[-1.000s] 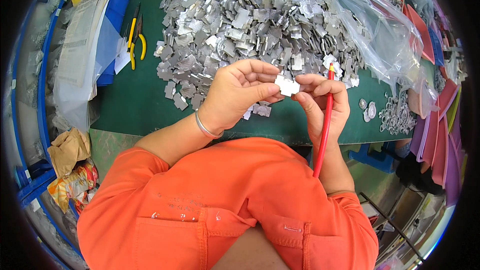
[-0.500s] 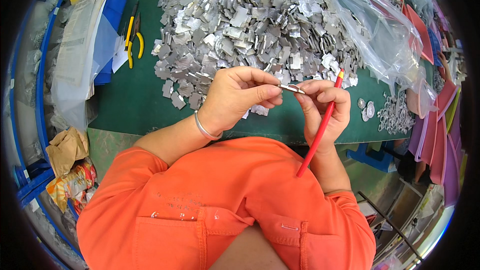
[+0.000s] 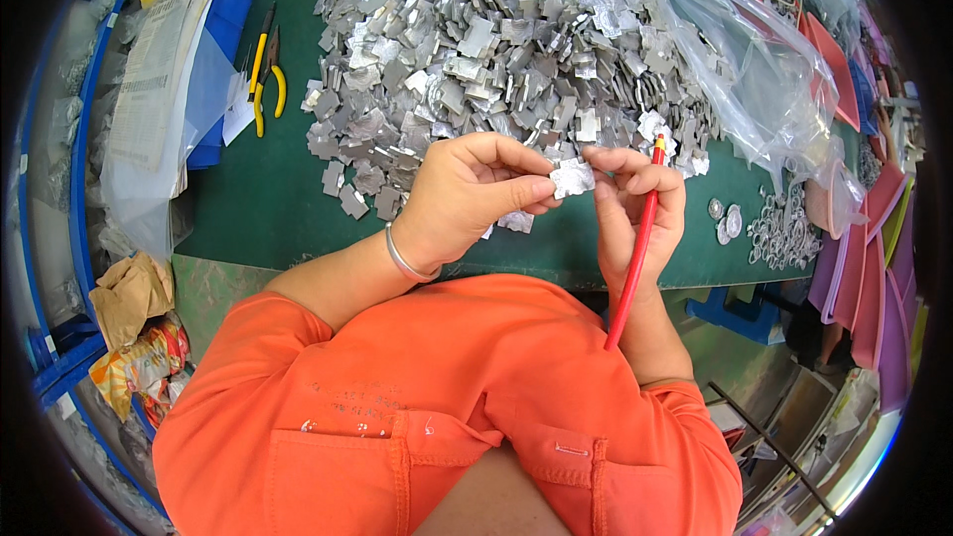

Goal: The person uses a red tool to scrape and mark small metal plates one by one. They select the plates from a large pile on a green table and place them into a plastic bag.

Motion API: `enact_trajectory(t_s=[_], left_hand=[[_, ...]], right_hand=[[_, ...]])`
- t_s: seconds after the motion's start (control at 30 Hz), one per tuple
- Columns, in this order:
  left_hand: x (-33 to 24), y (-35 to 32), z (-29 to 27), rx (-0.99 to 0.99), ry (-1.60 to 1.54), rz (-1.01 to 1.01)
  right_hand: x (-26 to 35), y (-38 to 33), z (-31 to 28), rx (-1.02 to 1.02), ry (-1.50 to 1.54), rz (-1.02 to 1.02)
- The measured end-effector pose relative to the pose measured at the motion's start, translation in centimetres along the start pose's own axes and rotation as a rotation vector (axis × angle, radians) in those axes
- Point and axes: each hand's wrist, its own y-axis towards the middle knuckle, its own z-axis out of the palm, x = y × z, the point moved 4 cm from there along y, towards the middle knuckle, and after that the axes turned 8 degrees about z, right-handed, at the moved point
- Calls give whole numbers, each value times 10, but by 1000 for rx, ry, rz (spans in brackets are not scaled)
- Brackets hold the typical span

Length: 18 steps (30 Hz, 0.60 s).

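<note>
Head view, left fingers [image 3: 523, 191] pinching metal piece [image 3: 573, 179], right fingers [image 3: 612, 160] holding red pencil [image 3: 633, 256]

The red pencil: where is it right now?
In the head view, the red pencil is right of centre, in the right hand, with its upper end near the heap of metal pieces and its lower end over the orange shirt.

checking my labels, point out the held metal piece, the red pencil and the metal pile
Held metal piece [image 3: 573, 179]: head view, middle of its flat side.
Red pencil [image 3: 633, 247]: head view, middle of its shaft.
Metal pile [image 3: 491, 52]: head view, near its centre.
</note>
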Motion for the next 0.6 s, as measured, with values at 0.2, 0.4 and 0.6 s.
enact_trajectory(t_s=[0.2,0.4,0.6], left_hand=[[0,2,-2,-1,15,15],[6,3,1,35,-66,-285],[-53,48,-2,61,-186,-70]], right_hand=[[0,2,0,19,108,233],[18,-2,3,116,-350,-267],[30,8,6,-66,-48,-172]])
